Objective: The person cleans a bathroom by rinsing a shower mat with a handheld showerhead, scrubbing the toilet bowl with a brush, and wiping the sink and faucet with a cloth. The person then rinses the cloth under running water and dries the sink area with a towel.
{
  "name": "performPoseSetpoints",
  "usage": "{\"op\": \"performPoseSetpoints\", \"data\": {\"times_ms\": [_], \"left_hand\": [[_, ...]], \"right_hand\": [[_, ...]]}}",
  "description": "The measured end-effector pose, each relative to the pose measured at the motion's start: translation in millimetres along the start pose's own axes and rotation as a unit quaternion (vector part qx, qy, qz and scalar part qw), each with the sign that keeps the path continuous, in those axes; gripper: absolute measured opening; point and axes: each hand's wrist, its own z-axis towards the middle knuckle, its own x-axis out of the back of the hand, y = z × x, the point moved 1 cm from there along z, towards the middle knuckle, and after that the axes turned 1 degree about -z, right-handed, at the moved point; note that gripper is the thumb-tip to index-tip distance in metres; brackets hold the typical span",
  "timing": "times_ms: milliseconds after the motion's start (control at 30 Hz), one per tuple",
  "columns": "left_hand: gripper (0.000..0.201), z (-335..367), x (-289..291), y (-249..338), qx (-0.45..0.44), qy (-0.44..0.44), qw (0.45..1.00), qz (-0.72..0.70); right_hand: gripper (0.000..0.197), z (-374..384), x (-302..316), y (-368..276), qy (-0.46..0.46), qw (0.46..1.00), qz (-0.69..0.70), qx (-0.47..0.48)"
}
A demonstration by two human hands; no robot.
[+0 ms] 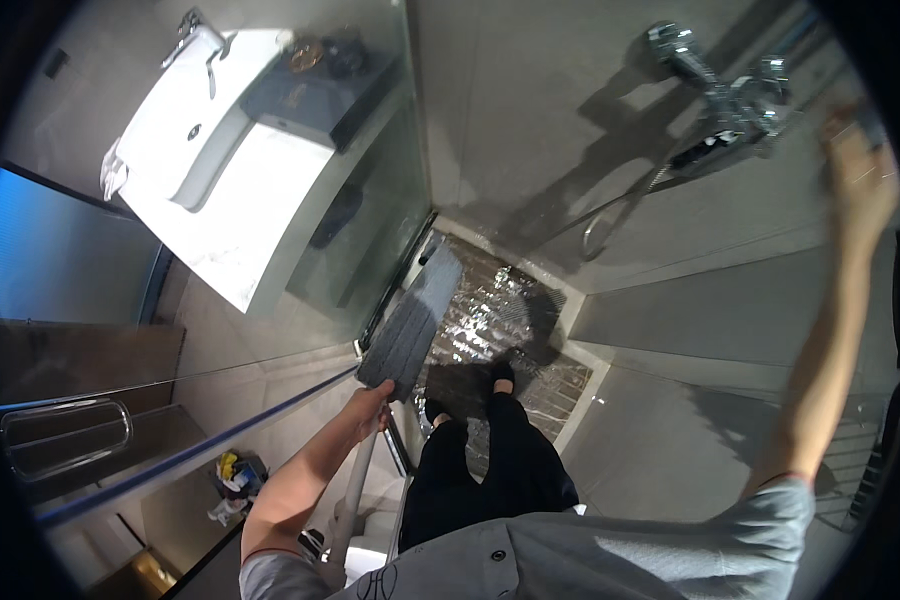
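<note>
Washbasin [175,130] left, behind glass panel [385,210]; mop [410,320] beside panel; shower mixer [740,110] on wall [530,100], right.

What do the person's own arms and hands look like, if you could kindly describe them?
The short grey fabric sleeves have thin reddish edging, and the forearms below are bare. The left hand and right hand look ungloved; the right one is blurred, hiding finer detail.

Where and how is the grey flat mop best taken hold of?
Probably by its pale pole, below the left hand, coming from the person's left and wrapping around: it is slim and slanted, black trousers lie to its right, and the broad pad looks harder to encircle.
</note>
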Motion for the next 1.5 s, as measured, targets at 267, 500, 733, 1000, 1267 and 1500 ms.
{"op": "performPoseSetpoints", "data": {"times_ms": [267, 500, 733, 1000, 1267, 1500], "left_hand": [[0.035, 76.8, -3.5, -2.4, 0.021, -0.032, 0.993, -0.109], [0.033, 116.9, -8.2, -13.3, 0.116, 0.043, 0.983, -0.136], [0.054, 108.3, -14.2, -47.1, 0.191, 0.104, 0.970, -0.113], [0.055, 74.0, 13.2, -80.1, 0.335, 0.084, 0.927, -0.145], [0.052, 172.7, 2.4, -87.2, 0.323, 0.161, 0.933, -0.005], [0.050, 208.1, 5.7, -101.3, 0.322, 0.172, 0.930, 0.043]], "right_hand": [[0.037, -425.1, -243.9, -90.1, -0.709, 0.611, 0.216, -0.277], [0.033, -530.8, -327.9, -80.1, -0.702, 0.666, 0.250, 0.032], [0.029, -618.1, -544.6, 55.9, -0.695, 0.689, 0.167, 0.123], [0.038, -751.3, -682.5, 106.1, -0.693, 0.719, 0.002, -0.041], [0.055, -856.7, -545.7, 228.2, -0.379, 0.718, -0.109, -0.574], [0.025, -947.6, -486.0, 339.8, -0.022, 0.576, -0.034, -0.816]]}}
